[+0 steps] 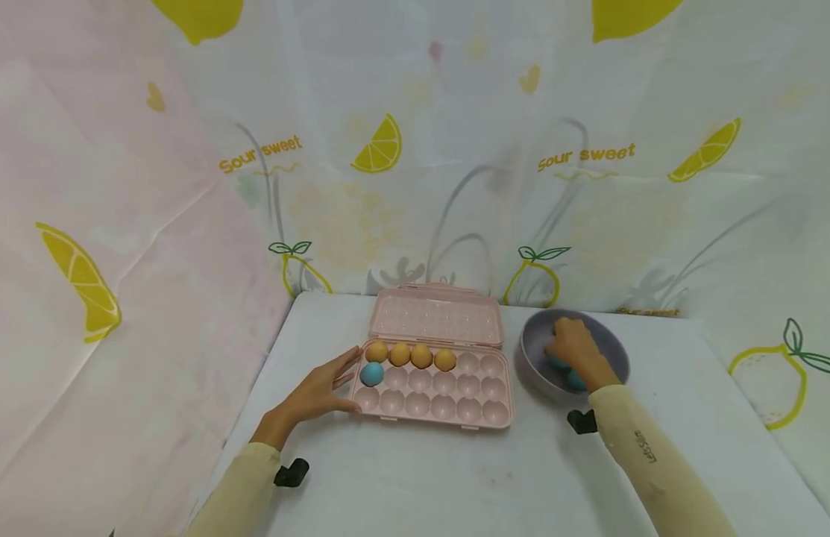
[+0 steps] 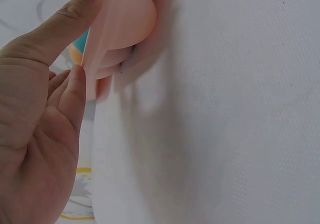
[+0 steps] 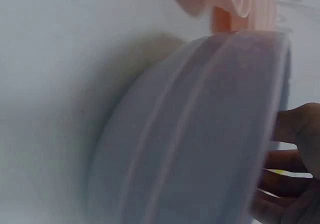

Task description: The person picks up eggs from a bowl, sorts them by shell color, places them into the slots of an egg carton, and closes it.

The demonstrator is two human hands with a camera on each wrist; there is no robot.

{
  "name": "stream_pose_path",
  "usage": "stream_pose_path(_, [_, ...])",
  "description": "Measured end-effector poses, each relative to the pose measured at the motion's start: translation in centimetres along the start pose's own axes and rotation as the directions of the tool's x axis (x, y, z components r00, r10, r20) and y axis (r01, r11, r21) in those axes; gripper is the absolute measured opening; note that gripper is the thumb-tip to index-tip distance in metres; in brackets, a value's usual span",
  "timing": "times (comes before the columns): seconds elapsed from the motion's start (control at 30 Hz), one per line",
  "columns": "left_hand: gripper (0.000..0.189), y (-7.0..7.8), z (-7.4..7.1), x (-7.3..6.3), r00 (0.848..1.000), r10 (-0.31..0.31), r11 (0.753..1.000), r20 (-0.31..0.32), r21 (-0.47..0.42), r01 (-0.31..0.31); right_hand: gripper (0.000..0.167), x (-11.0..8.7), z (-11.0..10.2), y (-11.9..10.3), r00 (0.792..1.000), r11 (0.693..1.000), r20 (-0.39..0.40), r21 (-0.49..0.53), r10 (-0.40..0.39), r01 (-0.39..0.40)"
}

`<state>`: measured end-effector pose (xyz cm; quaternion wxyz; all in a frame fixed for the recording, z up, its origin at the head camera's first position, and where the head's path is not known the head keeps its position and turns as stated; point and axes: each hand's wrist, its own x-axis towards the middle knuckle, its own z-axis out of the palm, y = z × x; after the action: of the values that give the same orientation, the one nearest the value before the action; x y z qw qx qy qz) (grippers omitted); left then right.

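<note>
A pink egg box lies with its lid tipped back. Several orange-yellow eggs fill part of its back row, and a blue egg sits at the left of the middle row. My left hand spans the box's left end, thumb at the front corner and fingertips along the rim. To the right, my right hand reaches down into a grey bowl, where blue eggs show beneath it. The bowl's wall hides its fingertips in the right wrist view, so I cannot tell whether they hold an egg.
The box and bowl stand side by side on a white-covered table. Behind it hangs a lemon-print curtain, which also runs along the left and right sides.
</note>
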<state>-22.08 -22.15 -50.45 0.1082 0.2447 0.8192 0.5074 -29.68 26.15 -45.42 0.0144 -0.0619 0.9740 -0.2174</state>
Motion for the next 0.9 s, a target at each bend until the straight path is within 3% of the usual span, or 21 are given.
stream_pose_path(0.13, [0.109, 0.1, -0.1, 0.2, 1.000, 0.005, 1.000, -0.004, 0.011, -0.005, 0.030, -0.2, 0.2, 0.8, 0.998, 0.999, 0.046, -0.006, 0.043, -0.043])
stream_pose_path(0.5, [0.108, 0.2, -0.2, 0.1, 1.000, -0.006, 1.000, -0.007, 0.017, 0.006, 0.027, -0.5, 0.5, 2.0, 0.992, 0.994, 0.070, -0.028, 0.103, -0.102])
stream_pose_path(0.9, [0.108, 0.2, -0.1, 0.1, 1.000, -0.018, 1.000, -0.008, 0.004, 0.018, 0.018, -0.7, 1.0, 2.0, 0.992, 0.993, 0.053, -0.035, 0.118, -0.116])
